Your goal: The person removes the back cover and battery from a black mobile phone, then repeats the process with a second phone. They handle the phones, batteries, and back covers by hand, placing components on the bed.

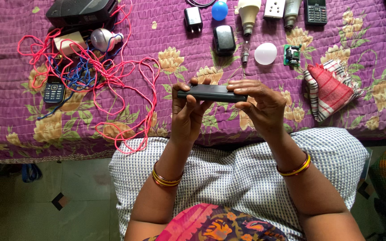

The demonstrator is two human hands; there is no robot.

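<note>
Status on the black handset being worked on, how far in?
Done: bulb parts already lie apart on the bedspread, a white dome beside a small circuit board. In hand: left hand and right hand grip a slim black device edge-on, still closed. Left: two keypad phones lie untouched.

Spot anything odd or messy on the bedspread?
Yes. The red and blue wires lie in a loose tangle at left, looping over a dark keypad phone. At upper right, a white bulb dome sits detached beside a bare green circuit board. Both hands hold a slim black device.
</note>
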